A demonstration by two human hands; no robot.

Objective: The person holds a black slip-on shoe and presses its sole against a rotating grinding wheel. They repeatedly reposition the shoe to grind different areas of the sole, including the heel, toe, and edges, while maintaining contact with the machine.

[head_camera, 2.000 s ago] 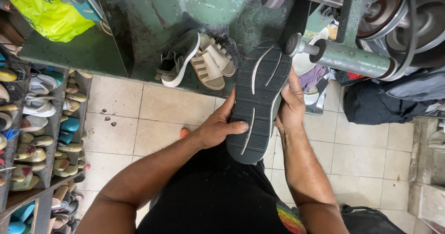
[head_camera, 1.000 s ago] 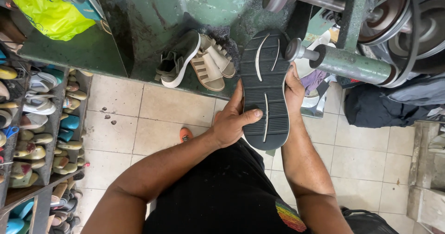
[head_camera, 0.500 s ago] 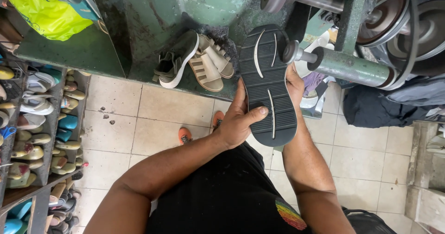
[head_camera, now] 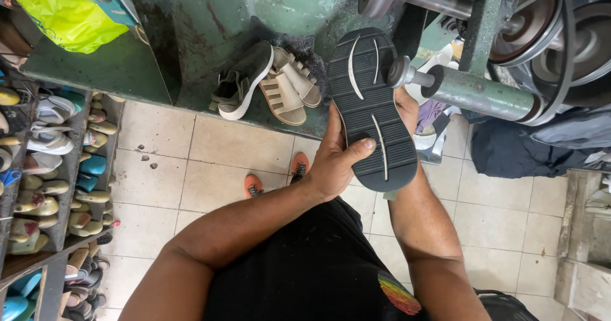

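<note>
Head view showed both hands, left hand (head_camera: 334, 165) and right hand (head_camera: 407, 108), clamped on the shoe (head_camera: 372, 108), best kept steady against the spindle (head_camera: 407, 73) just beyond the right hand.

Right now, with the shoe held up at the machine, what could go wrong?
1. The right hand sits behind the sole, right beside the shaft tip; fingers could get caught if it spins.
2. The left hand has only a thumb across the sole, so the shoe might twist loose.
</note>
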